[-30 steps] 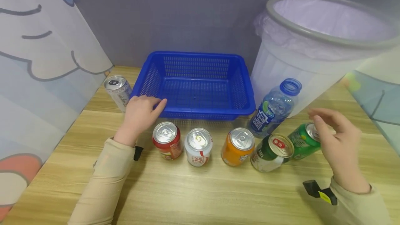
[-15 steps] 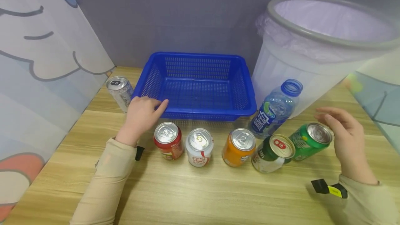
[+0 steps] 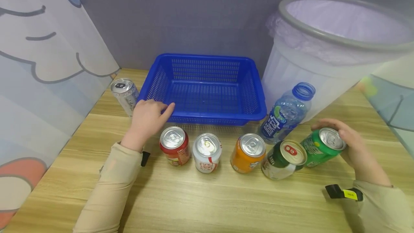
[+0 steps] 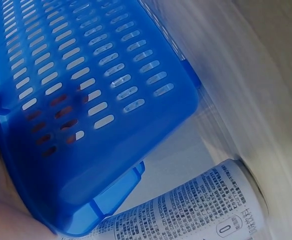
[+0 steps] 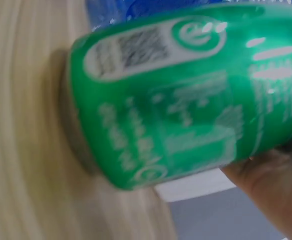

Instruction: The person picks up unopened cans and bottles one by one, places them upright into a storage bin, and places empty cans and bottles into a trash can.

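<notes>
My left hand (image 3: 147,119) grips the near left corner of a blue plastic basket (image 3: 210,115); in the left wrist view, reddish finger shapes show through the slots of the basket wall (image 4: 110,150). Close by that hand stands a silver-white can (image 3: 126,96), its printed side (image 4: 186,205) below the basket in the left wrist view. At the right, my right hand (image 3: 354,148) curls round a green soda can (image 3: 318,150), with fingers behind it and the thumb near its top. The can's base sits right at the table in the right wrist view.
A red cola can (image 3: 174,148), a white can (image 3: 207,155), an orange can (image 3: 247,155) and a dark green and white can (image 3: 283,161) stand in front of the basket. An uncapped blue drink bottle (image 3: 286,112) stands before a lined white bin (image 3: 291,67). A grey panel (image 3: 194,17) rises behind.
My right hand first drew back right from the green can, then came in again and closed its fingers round it. The left hand stays on the basket corner.
</notes>
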The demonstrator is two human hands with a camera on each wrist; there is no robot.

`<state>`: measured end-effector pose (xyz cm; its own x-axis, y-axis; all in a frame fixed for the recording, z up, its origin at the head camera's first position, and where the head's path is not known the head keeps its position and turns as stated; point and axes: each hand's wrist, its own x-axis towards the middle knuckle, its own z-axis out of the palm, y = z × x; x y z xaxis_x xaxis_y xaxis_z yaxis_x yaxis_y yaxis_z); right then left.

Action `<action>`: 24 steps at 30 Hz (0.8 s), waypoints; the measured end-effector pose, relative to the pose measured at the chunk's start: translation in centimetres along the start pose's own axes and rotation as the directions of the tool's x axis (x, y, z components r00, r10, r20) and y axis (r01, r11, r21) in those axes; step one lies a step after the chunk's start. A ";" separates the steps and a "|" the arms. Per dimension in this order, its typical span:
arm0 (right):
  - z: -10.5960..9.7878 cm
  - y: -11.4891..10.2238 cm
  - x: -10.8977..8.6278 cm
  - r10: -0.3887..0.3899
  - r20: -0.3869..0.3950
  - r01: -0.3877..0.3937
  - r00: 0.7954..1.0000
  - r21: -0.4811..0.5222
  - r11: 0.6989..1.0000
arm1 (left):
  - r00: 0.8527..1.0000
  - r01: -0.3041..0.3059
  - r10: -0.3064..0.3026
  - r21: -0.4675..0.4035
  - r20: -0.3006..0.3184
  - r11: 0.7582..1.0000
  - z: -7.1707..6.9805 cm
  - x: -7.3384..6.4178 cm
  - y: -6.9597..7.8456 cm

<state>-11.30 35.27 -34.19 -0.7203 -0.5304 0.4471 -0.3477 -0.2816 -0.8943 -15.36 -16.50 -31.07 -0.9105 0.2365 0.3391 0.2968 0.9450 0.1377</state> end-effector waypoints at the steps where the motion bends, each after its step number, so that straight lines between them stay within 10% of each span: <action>1: -0.1 0.1 -0.1 0.005 0.035 -0.004 0.999 -0.011 1.000 | 1.000 -0.001 0.001 0.001 -0.004 1.000 0.0 0.0 0.0; 24: -1.0 1.5 -0.6 -0.049 0.199 0.030 0.979 0.100 0.995 | 0.997 -0.024 0.025 0.012 -0.067 1.000 0.3 0.0 -0.1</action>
<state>-11.99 35.96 -35.86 -0.5685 -0.6643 0.4852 -0.3069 -0.3760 -0.8743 -15.48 -16.55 -31.37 -0.8815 0.2441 0.4042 0.3152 0.9416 0.1188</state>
